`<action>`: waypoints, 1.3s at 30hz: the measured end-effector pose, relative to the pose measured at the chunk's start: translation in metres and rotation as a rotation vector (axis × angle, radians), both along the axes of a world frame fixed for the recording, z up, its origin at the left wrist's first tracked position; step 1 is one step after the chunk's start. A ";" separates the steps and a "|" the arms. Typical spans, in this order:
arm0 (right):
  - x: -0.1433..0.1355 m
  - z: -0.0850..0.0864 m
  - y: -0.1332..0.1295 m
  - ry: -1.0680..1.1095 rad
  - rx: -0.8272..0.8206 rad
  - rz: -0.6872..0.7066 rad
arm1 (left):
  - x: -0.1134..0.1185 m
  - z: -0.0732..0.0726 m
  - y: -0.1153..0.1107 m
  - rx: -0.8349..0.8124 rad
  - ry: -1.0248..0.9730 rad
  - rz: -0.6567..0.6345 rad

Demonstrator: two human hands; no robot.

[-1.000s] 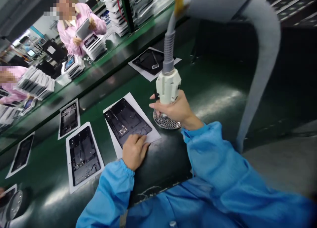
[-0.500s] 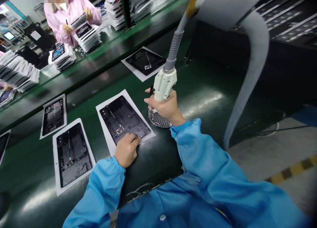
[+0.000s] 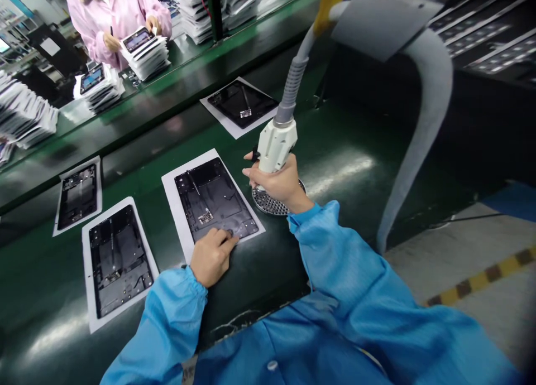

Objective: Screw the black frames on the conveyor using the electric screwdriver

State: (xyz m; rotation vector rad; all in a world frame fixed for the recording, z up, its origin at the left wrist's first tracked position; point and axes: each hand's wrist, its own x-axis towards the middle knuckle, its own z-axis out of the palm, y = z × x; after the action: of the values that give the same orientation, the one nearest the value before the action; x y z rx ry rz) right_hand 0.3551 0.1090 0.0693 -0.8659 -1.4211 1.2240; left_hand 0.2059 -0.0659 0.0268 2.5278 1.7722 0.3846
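Note:
My right hand [image 3: 281, 181] is wrapped around a white handpiece [image 3: 277, 142] that hangs from a ribbed grey hose [image 3: 293, 83]. Below that hand lies a round perforated metal disc [image 3: 271, 202]; whether it joins the handpiece is hidden. A black tablet housing [image 3: 220, 192], with a small circuit board [image 3: 205, 216] and a thin strip inside, rests on a white sheet [image 3: 171, 187] left of the handpiece. At the housing's near edge my left hand [image 3: 213, 256] is closed, fingers bent over the rim; its fingertips are partly hidden.
Two more housings, one near [image 3: 119, 262] and one farther [image 3: 79, 195], lie on sheets to the left. Another housing [image 3: 243, 103] sits behind the handpiece. A thick grey pipe [image 3: 431, 95] curves down on the right. Across the bench, a person in pink [image 3: 121, 17] handles a stack [image 3: 146, 56].
The housing under my left hand has slid slightly right on its sheet, widening the white margin on its left. My right hand stays nearly still. The person opposite has lowered a piece onto the stack.

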 end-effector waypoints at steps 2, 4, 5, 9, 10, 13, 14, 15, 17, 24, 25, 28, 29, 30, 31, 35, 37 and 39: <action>0.000 0.000 0.000 -0.010 0.002 0.006 | 0.005 -0.002 0.000 0.022 0.007 0.006; 0.000 0.001 0.000 -0.018 0.005 0.013 | 0.008 -0.005 0.002 0.052 0.002 0.021; 0.000 0.001 0.000 -0.021 0.006 0.016 | 0.009 -0.006 0.004 0.063 -0.005 0.032; -0.001 0.002 -0.001 -0.018 -0.006 0.022 | 0.006 -0.005 0.009 0.046 -0.106 0.061; -0.001 0.001 -0.001 -0.018 -0.011 0.026 | 0.003 -0.003 0.011 0.028 -0.150 0.070; -0.001 0.001 -0.001 -0.027 -0.023 0.044 | -0.015 0.007 0.016 0.005 -0.239 0.188; -0.001 0.001 -0.001 -0.026 -0.025 0.045 | -0.022 0.011 0.018 0.009 -0.240 0.259; -0.001 0.001 -0.001 -0.024 -0.025 0.044 | -0.029 0.014 0.021 0.012 -0.230 0.333; -0.001 0.000 -0.001 -0.024 -0.021 0.041 | -0.040 0.019 0.027 0.011 -0.201 0.457; -0.001 -0.006 0.000 -0.017 -0.002 0.002 | -0.042 0.022 0.043 -0.024 -0.099 0.527; -0.001 -0.007 0.001 -0.021 0.023 -0.005 | -0.041 0.024 0.045 -0.026 -0.110 0.510; -0.002 -0.007 0.001 -0.030 0.103 -0.017 | -0.038 0.032 0.045 -0.020 -0.237 0.510; -0.002 -0.007 0.002 -0.033 0.120 -0.017 | -0.036 0.035 0.044 -0.030 -0.303 0.528; -0.002 -0.008 0.002 -0.036 0.131 -0.019 | -0.034 0.037 0.042 -0.052 -0.371 0.549; -0.002 -0.008 0.002 -0.040 0.137 -0.018 | -0.030 0.038 0.039 -0.082 -0.435 0.571; -0.003 -0.008 0.001 -0.034 0.153 -0.029 | -0.011 0.033 0.026 -0.205 -0.595 0.624; -0.003 -0.008 0.000 -0.017 0.169 -0.049 | -0.002 0.028 0.021 -0.249 -0.610 0.624; -0.002 -0.007 -0.001 0.000 0.185 -0.066 | 0.003 0.025 0.018 -0.274 -0.592 0.611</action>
State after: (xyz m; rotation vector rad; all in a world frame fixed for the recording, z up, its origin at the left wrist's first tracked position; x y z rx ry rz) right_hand 0.3535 0.1080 0.0626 -0.7788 -1.4692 1.0252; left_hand 0.2091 -0.0481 0.0520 1.4365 2.0864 0.7450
